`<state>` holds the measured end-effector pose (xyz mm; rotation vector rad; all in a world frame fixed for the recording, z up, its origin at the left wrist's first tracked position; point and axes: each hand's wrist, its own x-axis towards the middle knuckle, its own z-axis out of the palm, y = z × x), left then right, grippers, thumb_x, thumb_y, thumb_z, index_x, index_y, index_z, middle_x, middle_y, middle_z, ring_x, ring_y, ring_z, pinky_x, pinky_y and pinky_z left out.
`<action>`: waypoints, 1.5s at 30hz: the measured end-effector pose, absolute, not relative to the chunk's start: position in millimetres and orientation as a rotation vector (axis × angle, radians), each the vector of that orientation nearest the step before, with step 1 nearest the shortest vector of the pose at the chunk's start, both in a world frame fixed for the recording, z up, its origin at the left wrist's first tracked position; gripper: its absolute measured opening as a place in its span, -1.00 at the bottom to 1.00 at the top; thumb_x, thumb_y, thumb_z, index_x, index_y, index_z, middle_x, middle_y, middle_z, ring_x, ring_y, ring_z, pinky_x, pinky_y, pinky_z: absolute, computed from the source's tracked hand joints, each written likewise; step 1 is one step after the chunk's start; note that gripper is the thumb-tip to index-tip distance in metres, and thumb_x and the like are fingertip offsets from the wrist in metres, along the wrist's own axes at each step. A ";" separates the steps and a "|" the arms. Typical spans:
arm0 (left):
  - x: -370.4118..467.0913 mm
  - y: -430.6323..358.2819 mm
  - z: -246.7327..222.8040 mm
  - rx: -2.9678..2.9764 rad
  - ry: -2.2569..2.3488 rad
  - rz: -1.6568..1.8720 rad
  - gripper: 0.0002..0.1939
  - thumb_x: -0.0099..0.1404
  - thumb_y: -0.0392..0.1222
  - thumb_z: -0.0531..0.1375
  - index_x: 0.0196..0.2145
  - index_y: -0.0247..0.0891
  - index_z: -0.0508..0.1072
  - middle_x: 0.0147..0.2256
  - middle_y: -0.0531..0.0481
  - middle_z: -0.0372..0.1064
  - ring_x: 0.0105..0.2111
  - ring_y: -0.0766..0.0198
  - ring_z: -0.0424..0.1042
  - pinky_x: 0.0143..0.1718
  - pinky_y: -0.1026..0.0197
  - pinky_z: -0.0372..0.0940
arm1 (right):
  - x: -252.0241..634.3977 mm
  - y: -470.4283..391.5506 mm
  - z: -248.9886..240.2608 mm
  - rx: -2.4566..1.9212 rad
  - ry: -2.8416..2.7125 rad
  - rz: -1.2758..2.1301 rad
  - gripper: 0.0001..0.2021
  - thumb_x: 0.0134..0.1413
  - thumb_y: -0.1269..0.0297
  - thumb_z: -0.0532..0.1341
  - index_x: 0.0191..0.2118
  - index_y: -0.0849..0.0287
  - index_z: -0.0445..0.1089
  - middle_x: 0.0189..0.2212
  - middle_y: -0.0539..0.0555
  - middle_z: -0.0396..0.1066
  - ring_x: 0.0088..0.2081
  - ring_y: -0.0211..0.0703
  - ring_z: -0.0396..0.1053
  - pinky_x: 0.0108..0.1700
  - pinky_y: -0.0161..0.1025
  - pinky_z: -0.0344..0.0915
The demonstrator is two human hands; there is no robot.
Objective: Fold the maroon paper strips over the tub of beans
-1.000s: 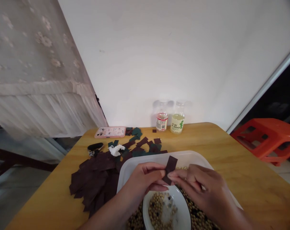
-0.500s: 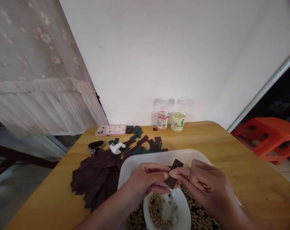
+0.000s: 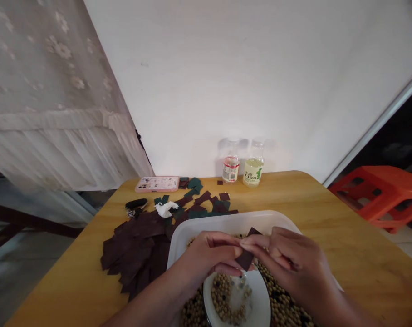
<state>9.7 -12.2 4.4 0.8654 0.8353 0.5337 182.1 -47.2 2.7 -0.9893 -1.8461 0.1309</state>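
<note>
Above a white bowl (image 3: 262, 304), my left hand (image 3: 216, 256) pinches a dark maroon square piece (image 3: 245, 260) between thumb and fingers. My right hand (image 3: 289, 259) meets it from the other side, its thumb and forefinger closed on the same piece near the middle. Small tan beads with a few dark ones (image 3: 223, 297) lie in the bowl. The bowl stands in a white tray (image 3: 226, 220) filled with more tan and dark beads (image 3: 284, 302).
Left of the tray is a heap of maroon pieces (image 3: 134, 250), with green pieces (image 3: 194, 184) behind. A white crumpled tissue (image 3: 165, 209), black key fob (image 3: 136, 203), pink phone (image 3: 157, 184) and two bottles (image 3: 231, 169) (image 3: 253, 171) stand or lie farther back. An orange stool (image 3: 379, 190) is at right.
The maroon piece has tilted and shifted slightly between my fingers, with less of its upper corner showing. Both hands stay in nearly the same place.
</note>
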 end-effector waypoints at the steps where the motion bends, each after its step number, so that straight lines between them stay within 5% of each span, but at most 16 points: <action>1: 9.8 -12.5 4.6 0.875 0.838 0.534 -0.76 -0.05 -0.21 0.31 -0.37 -0.36 0.53 -0.49 -0.08 0.49 -0.52 0.36 0.45 -0.45 0.39 0.35 | 182.1 -47.4 2.6 -0.989 -1.864 0.118 -0.58 0.03 0.51 0.19 -0.63 0.13 -0.10 -0.72 -0.13 0.15 -0.60 -0.31 0.36 -0.60 -0.43 0.15; 13: 9.9 -13.3 5.8 0.875 0.881 0.557 -0.74 -0.09 -0.18 0.33 -0.39 -0.34 0.52 -0.50 -0.08 0.49 -0.50 0.32 0.47 -0.45 0.37 0.35 | 182.8 -47.9 0.6 -1.079 -1.780 0.100 -0.57 0.03 0.46 0.19 -0.64 0.13 -0.10 -0.74 -0.15 0.00 -0.58 -0.28 0.39 -0.58 -0.45 0.17; 45: 9.6 -11.8 3.1 0.867 0.891 0.580 -0.78 -0.07 -0.19 0.32 -0.41 -0.32 0.51 -0.51 -0.02 0.47 -0.51 0.32 0.45 -0.43 0.33 0.34 | 184.4 -46.6 1.3 -1.063 -1.863 0.075 -0.59 0.05 0.44 0.18 -0.65 0.12 -0.06 -0.75 -0.13 0.10 -0.56 -0.25 0.42 -0.60 -0.43 0.16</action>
